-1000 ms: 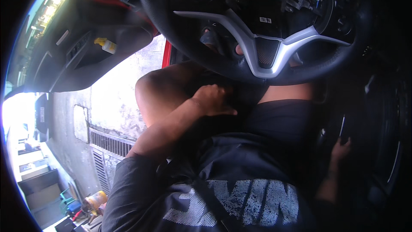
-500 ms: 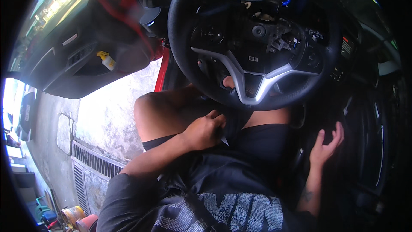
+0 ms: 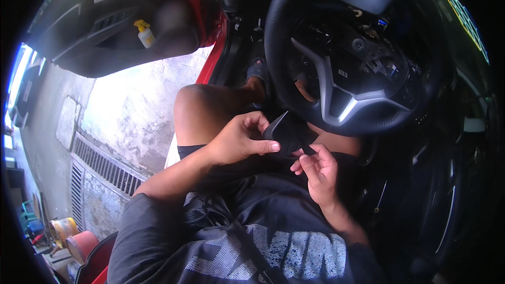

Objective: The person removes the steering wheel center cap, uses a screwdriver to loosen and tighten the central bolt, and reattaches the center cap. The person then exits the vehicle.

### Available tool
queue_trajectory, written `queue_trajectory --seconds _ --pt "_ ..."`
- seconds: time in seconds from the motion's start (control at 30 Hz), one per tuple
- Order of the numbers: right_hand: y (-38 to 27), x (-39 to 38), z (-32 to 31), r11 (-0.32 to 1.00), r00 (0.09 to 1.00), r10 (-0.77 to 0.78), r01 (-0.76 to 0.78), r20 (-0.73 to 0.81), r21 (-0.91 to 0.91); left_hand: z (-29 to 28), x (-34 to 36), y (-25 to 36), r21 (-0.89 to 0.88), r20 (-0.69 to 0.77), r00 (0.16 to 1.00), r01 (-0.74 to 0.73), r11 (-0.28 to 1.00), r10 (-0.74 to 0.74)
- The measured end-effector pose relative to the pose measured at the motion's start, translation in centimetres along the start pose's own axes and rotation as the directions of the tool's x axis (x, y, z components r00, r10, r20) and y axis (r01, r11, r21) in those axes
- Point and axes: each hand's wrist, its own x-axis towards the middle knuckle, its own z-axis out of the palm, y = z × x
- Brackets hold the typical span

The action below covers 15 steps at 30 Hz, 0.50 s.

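My left hand [image 3: 243, 139] holds a thin black piece [image 3: 275, 127] between thumb and fingers, above my lap. The piece has a pale edge and a pointed corner; its exact kind cannot be made out against my dark shorts. Just to its right, my right hand [image 3: 320, 174] has thumb and fingers pinched together on what looks like the same piece's other end. The steering wheel [image 3: 279, 81] stands beyond both hands, with its centre cover off and the inner parts of the hub [image 3: 359, 46] bare.
An open car door [image 3: 173, 31] is at the left, with a white spray bottle [image 3: 145, 37] with a yellow top in its pocket. Below it lie a concrete floor [image 3: 131, 89] and a drain grate [image 3: 105, 160]. Buckets [image 3: 84, 244] stand at lower left. A thin screwdriver-like tool [image 3: 380, 200] lies at right.
My right hand has come from the far right to my lap and meets the left. My left hand has turned from a fist, showing the black piece. The view has shifted, moving the wheel rightward.
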Motion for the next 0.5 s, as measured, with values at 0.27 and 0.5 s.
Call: queue_trajectory --seconds 0.27,0.5 --pt "-0.1 2.8 1.9 0.974 1.0 -0.031 0.03 -0.003 -0.223 -0.8 -0.4 -3.1 -0.306 -0.177 0.981 -0.129 0.943 0.077" --pt "0.7 6.7 4.2 0.964 0.997 0.013 -0.032 -0.073 -0.264 -2.5 0.9 -3.6 -0.357 -0.302 0.949 -0.022 0.934 -0.093"
